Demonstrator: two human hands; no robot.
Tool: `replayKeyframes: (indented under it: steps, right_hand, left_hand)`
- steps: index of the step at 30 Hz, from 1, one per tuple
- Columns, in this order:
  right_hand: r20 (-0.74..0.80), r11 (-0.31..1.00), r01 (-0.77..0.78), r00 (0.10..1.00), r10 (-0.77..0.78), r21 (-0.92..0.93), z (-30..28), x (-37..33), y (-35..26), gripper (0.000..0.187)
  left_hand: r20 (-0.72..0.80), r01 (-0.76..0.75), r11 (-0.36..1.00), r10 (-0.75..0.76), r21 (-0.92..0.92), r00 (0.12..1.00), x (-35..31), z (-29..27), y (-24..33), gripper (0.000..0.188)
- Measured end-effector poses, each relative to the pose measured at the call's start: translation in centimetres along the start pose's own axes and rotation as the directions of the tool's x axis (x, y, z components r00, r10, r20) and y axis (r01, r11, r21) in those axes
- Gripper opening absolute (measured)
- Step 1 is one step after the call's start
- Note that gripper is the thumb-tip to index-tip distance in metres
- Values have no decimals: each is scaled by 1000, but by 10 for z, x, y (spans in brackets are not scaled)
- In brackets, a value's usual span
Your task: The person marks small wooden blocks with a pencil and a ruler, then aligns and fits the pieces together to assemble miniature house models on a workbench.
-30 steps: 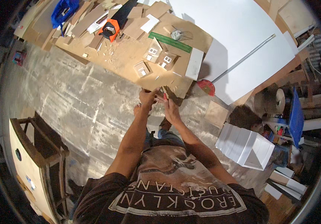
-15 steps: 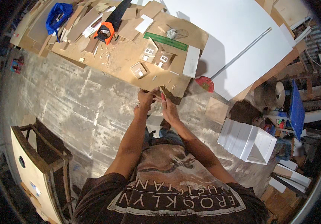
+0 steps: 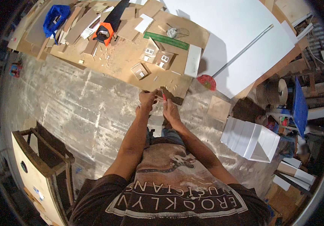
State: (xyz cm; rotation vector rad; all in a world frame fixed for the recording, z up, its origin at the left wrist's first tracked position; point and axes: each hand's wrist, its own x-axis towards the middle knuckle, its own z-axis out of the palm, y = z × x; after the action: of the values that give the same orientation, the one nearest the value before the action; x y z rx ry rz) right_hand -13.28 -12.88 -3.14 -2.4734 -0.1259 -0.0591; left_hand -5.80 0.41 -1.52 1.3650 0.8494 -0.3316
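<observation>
Just off the table's near edge, my two hands are close together. My right hand (image 3: 172, 113) is closed around a slim red-handled tool (image 3: 164, 96), its tip pointing away from me; the tip is too small to make out. Beside it, my left hand (image 3: 147, 101) has its fingers pinched together, and what they hold is hidden or too small to name. On the wooden tabletop (image 3: 126, 73) beyond them are small model house parts (image 3: 164, 59) with white window frames, and a little open box (image 3: 139, 71). Small slivers and offcuts lie around these.
Farther back are a green strip (image 3: 165, 40), a handsaw with an orange handle (image 3: 103, 34), wood offcuts (image 3: 81, 26) and a blue bag (image 3: 55, 22). A white sheet (image 3: 245, 41) carries a long metal rod (image 3: 243, 51). White box (image 3: 249, 139) at right; wooden frame (image 3: 43, 150) at left.
Both hands keep nearly the same place and the same hold. The whole view has shifted slightly; nothing on the table has visibly moved.
</observation>
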Motion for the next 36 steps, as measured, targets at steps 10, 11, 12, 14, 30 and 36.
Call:
replayKeyframes:
  steps: [10, 11, 12, 14, 30, 36]
  right_hand:
    - [92, 950, -264, 963, 252, 166, 2, 0, -25, 28]
    - [85, 947, -276, 960, 265, 167, 0, -1, -26, 28]
    - [129, 943, -306, 948, 290, 128, -3, -1, -27, 30]
    - [164, 937, -336, 934, 318, 97, -10, 3, -32, 32]
    - [279, 898, -434, 873, 399, 75, -24, 20, -41, 40]
    - [293, 851, -523, 823, 487, 54, -22, 17, -41, 40]
  left_hand:
    - [19, 72, 997, -73, 27, 997, 15, -3, -2, 33]
    - [24, 78, 997, -78, 17, 997, 12, -1, 0, 31]
    - [34, 79, 996, -80, 30, 996, 10, 1, 1, 31]
    - [48, 94, 994, -97, 51, 994, 12, -1, 4, 30]
    - [75, 41, 996, -36, -75, 997, 27, 0, -3, 29]
    - [-57, 58, 997, -60, -44, 997, 27, 15, 1, 41]
